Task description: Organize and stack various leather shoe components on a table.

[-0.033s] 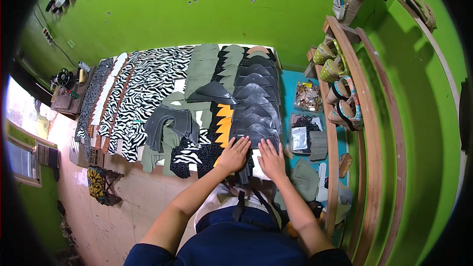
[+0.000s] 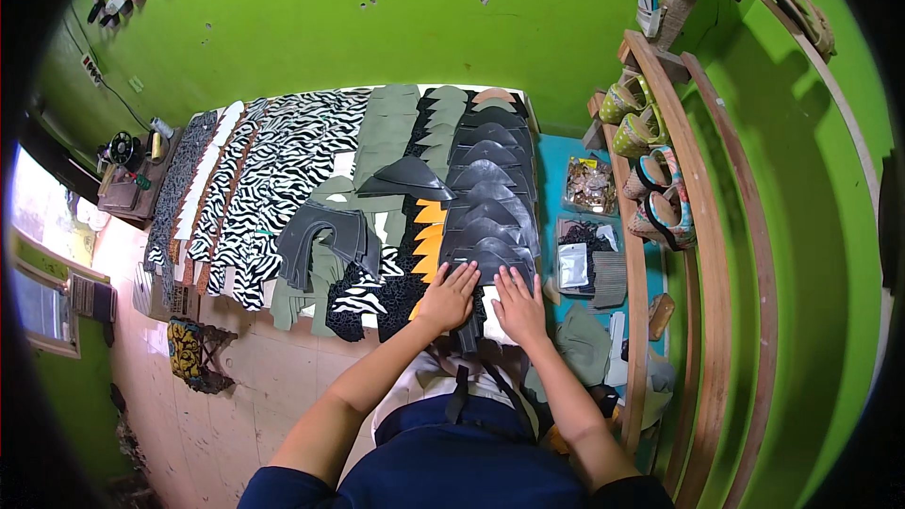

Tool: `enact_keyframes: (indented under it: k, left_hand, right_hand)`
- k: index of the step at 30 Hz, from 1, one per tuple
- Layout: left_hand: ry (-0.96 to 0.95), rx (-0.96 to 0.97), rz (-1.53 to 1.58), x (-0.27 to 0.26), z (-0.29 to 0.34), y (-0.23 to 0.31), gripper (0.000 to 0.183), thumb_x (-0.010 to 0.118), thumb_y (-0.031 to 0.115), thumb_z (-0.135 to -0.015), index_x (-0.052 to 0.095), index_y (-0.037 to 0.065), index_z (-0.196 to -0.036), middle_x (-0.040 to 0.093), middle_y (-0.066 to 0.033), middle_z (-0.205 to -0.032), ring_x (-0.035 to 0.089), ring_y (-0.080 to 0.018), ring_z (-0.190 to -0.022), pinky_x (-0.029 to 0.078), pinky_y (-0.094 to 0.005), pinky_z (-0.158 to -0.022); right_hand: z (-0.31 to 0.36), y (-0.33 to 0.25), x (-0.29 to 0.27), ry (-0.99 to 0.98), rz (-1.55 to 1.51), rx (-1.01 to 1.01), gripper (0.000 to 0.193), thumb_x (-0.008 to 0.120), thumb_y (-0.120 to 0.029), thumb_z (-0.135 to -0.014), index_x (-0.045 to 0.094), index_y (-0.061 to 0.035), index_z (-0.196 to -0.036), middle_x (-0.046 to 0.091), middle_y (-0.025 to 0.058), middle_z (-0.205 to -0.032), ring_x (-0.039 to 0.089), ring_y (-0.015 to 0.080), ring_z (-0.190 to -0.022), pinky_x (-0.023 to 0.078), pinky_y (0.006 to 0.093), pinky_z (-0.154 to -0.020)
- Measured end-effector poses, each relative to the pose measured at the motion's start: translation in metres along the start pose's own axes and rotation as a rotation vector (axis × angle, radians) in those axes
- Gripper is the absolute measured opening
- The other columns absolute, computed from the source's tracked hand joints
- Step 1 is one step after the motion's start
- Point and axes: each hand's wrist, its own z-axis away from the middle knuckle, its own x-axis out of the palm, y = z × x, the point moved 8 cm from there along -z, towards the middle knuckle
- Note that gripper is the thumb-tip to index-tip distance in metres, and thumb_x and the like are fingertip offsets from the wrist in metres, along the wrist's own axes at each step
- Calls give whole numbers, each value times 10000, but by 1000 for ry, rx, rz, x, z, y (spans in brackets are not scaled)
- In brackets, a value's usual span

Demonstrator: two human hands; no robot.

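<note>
Both of my hands lie palm down at the near end of a row of overlapping black shoe-upper pieces (image 2: 488, 210). My left hand (image 2: 449, 296) has its fingers stretched out over the left edge of the nearest black piece. On that piece's right edge rests my right hand (image 2: 518, 303), fingers spread. Neither hand grips anything. Just left of the row run orange pointed pieces (image 2: 429, 243). A separate stack of black pointed pieces (image 2: 407, 176) lies across the neighbouring rows, and dark grey curved pieces (image 2: 323, 234) sit further left.
Zebra-print pieces (image 2: 283, 146) and olive green pieces (image 2: 388, 132) cover the table's left and middle. Right of it are a plastic tub of small parts (image 2: 589, 184) and a tray with a pouch (image 2: 573, 266). A wooden rack (image 2: 693, 320) holding sandals (image 2: 660, 212) stands beyond. A sewing machine (image 2: 123, 149) is far left.
</note>
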Motion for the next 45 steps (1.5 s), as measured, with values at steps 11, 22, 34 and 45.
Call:
enact_keyframes:
  k: [11, 22, 34, 45]
  left_hand:
    - [-63, -56, -46, 2, 2, 1, 641, 340, 510, -901, 316, 101, -1395, 253, -39, -1475, 229, -163, -1354, 102, -424, -1107]
    - [9, -6, -8, -3, 4, -2, 637, 356, 501, -901, 305, 102, -1395, 269, -44, -1466, 249, -171, -1346, 118, -443, -1102]
    - [154, -41, 170, -40, 30, -31, 543, 438, 405, -898, 377, 112, -1351, 285, -87, -1453, 279, -227, -1336, 156, -472, -1086]
    - [461, -342, 247, -92, 89, -193, 373, 552, 239, -836, 530, 41, -1152, 506, -134, -1218, 491, -294, -1108, 372, -407, -927]
  right_hand:
    - [2, -3, 0, 58, -24, -7, 482, 514, -335, -865, 477, -90, -1279, 396, 43, -1387, 323, 208, -1303, 152, 566, -1057]
    - [10, -3, 0, 95, 26, 24, 473, 510, -342, -870, 465, -137, -1293, 389, 34, -1389, 348, 209, -1285, 182, 548, -1054]
    - [-3, -23, -15, 153, -49, 57, 373, 522, -254, -857, 534, -104, -1199, 448, 69, -1322, 360, 242, -1274, 136, 580, -1059]
    - [-114, -138, -18, 264, -309, -33, 256, 525, -200, -844, 573, -77, -1063, 569, 65, -1062, 498, 242, -1074, 274, 487, -1008]
